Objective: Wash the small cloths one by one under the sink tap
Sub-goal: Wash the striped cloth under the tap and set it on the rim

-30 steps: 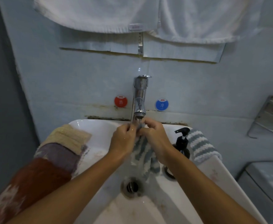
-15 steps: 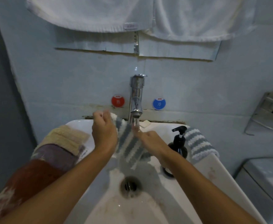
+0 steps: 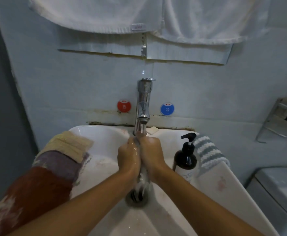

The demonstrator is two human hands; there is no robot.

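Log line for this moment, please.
phase: rinsing | left hand + right hand: squeeze striped cloth | tap: running | drain: below

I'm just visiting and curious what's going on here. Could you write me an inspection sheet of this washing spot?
Surface: white sink, wet, drain open.
Job's things: tap running; striped cloth bunched between both hands; striped cloth on the right rim; stacked cloths on the left rim.
Clutter: black pump bottle, soap bar.
Grippers: left hand and right hand squeeze the cloth.
Cables: nothing seen.
Surroundings: white towels, red sticker, blue sticker, metal rack.
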